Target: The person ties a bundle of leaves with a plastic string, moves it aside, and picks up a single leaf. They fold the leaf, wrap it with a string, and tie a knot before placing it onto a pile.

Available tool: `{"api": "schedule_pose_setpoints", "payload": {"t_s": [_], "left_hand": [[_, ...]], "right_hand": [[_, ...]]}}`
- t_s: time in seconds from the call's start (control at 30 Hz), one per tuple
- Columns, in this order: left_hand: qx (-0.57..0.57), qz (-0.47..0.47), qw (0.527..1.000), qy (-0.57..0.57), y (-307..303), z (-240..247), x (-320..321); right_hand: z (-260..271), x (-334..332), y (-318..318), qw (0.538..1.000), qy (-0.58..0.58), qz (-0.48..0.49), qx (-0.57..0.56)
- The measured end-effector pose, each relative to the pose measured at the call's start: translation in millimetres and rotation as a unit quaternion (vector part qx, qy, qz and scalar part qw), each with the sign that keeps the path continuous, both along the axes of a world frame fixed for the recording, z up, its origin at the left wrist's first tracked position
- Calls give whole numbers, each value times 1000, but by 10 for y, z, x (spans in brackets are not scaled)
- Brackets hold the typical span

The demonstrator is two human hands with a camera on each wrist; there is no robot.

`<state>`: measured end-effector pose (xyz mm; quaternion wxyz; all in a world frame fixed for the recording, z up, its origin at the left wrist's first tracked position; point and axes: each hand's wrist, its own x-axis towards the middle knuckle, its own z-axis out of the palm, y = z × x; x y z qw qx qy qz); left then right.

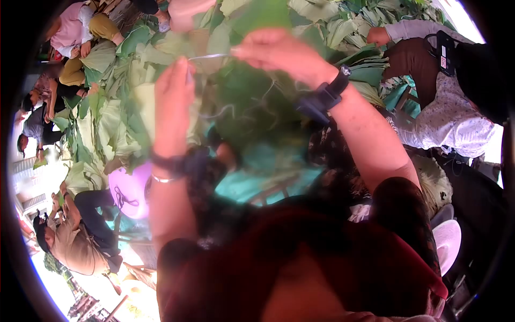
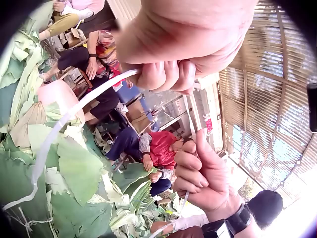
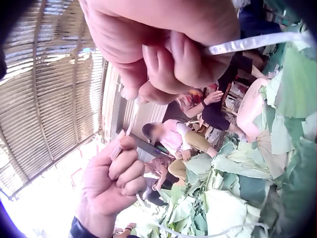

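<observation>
A flat white plastic strip (image 1: 211,56) is stretched between my raised hands, above a pile of large green leaves (image 2: 79,168). My left hand (image 1: 174,102) pinches one part of it, fingers curled in. The right hand (image 1: 284,53) grips the strip a short way off, thumb and fingers closed on it. Loose ends hang from both fists; one long tail (image 3: 257,42) runs out from the right hand in the right wrist view. In the head view, the hands and the leaves beneath them are blurred.
Leaves spread widely across the front and left. A purple hat (image 1: 130,193) lies at the left, and teal material (image 1: 268,174) shows below my hands. Several people sit around the pile, one in a red top (image 2: 163,148) holding a leaf. A stack of leaves (image 1: 362,64) stands right.
</observation>
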<state>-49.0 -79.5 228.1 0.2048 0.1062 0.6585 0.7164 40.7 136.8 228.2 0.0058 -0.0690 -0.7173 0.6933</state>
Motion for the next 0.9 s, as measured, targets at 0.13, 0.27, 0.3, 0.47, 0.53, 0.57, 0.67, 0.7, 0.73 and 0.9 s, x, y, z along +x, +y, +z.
{"api": "schedule_pose_setpoints", "payload": {"t_s": [0.13,0.27,0.3,0.47,0.53,0.57,0.67,0.7,0.73,0.9], "left_hand": [[85,59,994,-26,-108,-3,-190],[145,135,978,-65,-227,53,-400],[163,126,976,-75,-304,64,-484],[215,148,961,-93,-643,-83,-868],[197,149,966,-80,-690,-169,-991],[183,154,967,-89,-668,-215,-1016],[134,161,972,-106,-441,-246,-888],[117,156,975,-103,-297,-224,-742],[100,151,978,-100,-152,-200,-590],[52,-3,993,-110,115,-287,-243]], "right_hand": [[-30,4,-28,989,52,53,132],[-14,-94,55,967,93,-11,239],[-8,-120,85,958,101,-32,268],[392,48,264,823,150,-165,522],[603,214,390,807,177,-225,517],[669,350,475,801,206,-258,499],[592,842,713,895,153,-281,311],[552,1015,794,930,113,-271,220],[290,1131,921,953,111,-261,105],[-2260,2208,1020,927,-15,-179,330]]}}
